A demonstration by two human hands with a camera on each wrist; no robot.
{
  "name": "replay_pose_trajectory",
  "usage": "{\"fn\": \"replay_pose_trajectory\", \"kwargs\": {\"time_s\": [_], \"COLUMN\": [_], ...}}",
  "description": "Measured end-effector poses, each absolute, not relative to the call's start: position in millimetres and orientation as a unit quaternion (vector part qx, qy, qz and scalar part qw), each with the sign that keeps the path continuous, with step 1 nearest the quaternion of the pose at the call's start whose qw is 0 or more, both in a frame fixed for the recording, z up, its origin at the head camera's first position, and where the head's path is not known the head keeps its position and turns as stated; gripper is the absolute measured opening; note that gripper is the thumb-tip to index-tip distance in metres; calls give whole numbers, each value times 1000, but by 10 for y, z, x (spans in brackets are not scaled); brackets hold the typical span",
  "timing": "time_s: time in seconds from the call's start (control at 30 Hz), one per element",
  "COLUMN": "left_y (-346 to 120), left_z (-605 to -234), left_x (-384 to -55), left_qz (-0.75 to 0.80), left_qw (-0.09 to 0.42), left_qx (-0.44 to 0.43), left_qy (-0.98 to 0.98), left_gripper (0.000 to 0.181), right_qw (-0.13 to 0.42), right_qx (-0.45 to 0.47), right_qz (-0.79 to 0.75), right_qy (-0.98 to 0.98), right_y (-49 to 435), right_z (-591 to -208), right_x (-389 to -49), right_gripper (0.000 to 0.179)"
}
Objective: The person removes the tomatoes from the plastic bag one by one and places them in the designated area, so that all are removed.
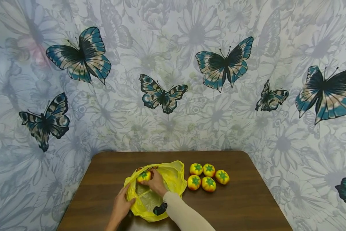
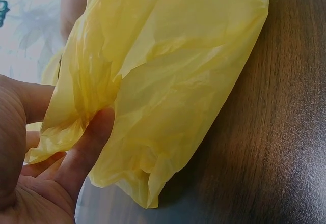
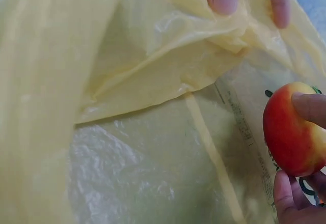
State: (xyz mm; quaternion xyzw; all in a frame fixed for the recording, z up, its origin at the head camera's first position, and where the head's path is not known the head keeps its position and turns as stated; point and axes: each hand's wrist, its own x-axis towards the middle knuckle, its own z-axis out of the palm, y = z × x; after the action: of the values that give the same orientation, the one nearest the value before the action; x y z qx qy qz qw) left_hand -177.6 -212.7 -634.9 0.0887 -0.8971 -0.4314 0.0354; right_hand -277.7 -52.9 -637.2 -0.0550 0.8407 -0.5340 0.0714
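A yellow plastic bag (image 1: 175, 175) lies with its mouth wide on the brown table. My left hand (image 1: 121, 203) pinches the bag's near-left rim; in the left wrist view its fingers (image 2: 94, 137) and thumb have the thin yellow film (image 2: 173, 81) between them. Inside the mouth, my right hand (image 1: 157, 183) holds a red-and-yellow tomato (image 1: 144, 176) with a green star-shaped top. The right wrist view has this tomato (image 3: 288, 130) between thumb and fingers, above printed clear plastic. What lies deeper in the bag is partly hidden.
To the right of the bag, several similar tomatoes (image 1: 208, 184) stand grouped on the wooden table (image 1: 248, 205). A wall covering with butterflies (image 1: 164, 96) rises behind the table's far edge. A black wrist device (image 1: 160, 209) sits at the right sleeve.
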Motion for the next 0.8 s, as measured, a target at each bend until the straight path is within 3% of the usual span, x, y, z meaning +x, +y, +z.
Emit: {"fn": "replay_pose_trajectory", "kwargs": {"time_s": [0.8], "left_y": [-2126], "left_z": [-6370], "left_x": [-1747], "left_qz": [-425], "left_qw": [66], "left_qx": [80], "left_qy": [-899], "left_gripper": [73], "right_qw": [86], "right_qx": [-84], "right_qz": [-566], "right_qy": [816], "right_y": [-302], "right_z": [-6091], "right_x": [-2571], "right_gripper": [67]}}
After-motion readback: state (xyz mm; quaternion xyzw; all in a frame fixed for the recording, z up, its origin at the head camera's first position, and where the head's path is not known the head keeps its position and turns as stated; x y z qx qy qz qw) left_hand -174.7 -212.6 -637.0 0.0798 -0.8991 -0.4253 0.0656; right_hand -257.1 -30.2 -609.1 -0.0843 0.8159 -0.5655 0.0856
